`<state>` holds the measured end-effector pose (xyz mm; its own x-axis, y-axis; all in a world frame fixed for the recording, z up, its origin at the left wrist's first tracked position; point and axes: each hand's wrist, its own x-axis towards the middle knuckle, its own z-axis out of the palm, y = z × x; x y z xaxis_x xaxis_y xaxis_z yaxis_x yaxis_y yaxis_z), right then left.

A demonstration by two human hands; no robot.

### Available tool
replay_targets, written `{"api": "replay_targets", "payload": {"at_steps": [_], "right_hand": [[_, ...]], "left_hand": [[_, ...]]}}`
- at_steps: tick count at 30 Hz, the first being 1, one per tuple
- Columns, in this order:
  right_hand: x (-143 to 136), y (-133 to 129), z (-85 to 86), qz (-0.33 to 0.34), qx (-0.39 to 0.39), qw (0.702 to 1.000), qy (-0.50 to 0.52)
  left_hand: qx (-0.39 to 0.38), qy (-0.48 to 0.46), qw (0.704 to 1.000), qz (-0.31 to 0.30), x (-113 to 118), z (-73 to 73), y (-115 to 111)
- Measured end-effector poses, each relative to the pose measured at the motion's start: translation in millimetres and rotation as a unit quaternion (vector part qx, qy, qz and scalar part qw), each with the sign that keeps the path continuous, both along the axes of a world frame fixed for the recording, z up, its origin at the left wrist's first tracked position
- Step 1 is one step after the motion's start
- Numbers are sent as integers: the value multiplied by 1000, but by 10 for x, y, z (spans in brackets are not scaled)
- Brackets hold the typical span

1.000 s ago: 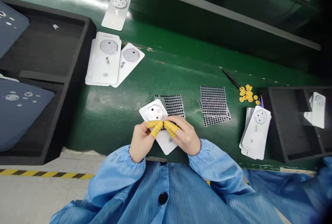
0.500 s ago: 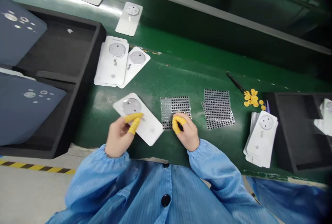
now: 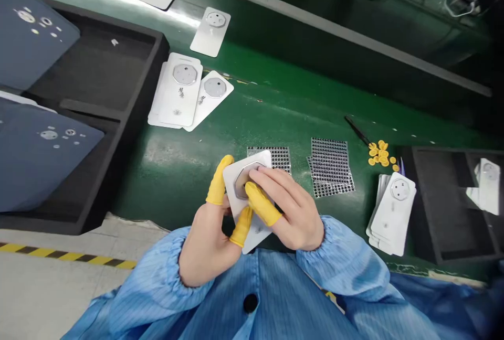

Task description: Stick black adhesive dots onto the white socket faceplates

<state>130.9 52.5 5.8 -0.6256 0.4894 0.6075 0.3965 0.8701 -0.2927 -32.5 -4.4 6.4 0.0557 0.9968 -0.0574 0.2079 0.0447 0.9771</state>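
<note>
A white panel (image 3: 258, 232) with a grey octagonal ring is raised in front of my body, tilted. My left hand (image 3: 216, 227), with yellow finger covers, grips its left edge between thumb and fingers. My right hand (image 3: 289, 206) lies over the ring area, its yellow-covered fingertip pressed on the panel near the ring; whether a small part is under it is hidden. Behind the panel, a clear sheet of black dots (image 3: 280, 157) is partly covered. More dotted sheets (image 3: 331, 164) overlap to the right.
White panels lie stacked at the left (image 3: 179, 101) and right (image 3: 394, 209), with single ones (image 3: 210, 31) at the back. Black trays stand left (image 3: 137, 88) and right (image 3: 427, 209). Yellow finger covers (image 3: 381, 152) and black tweezers (image 3: 356, 130) lie at the right.
The white panel has been lifted off the table, turned more upright and moved right. My right hand has left the dotted sheet and come onto the panel.
</note>
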Motion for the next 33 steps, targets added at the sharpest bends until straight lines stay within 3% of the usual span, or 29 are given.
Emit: {"api": "replay_targets", "payload": {"at_steps": [9, 16, 22, 26, 30, 33], "right_hand": [[74, -14, 3, 4, -5, 999, -44], [44, -8, -78, 30, -74, 996, -30], [80, -21, -245, 32, -131, 991, -6], [113, 24, -179, 15, -162, 985, 57], [143, 35, -69, 17, -161, 982, 102], [157, -3, -48, -76, -188, 964, 170]], "left_hand": [[3, 92, 996, -11, 7, 17, 48], [-22, 95, 995, -8, 14, -12, 47], [-61, -21, 997, -28, 56, -51, 132], [-57, -155, 985, -41, 95, 3, 216], [-92, -221, 970, -51, 89, 15, 181], [-119, -266, 955, -54, 79, -2, 127]]}}
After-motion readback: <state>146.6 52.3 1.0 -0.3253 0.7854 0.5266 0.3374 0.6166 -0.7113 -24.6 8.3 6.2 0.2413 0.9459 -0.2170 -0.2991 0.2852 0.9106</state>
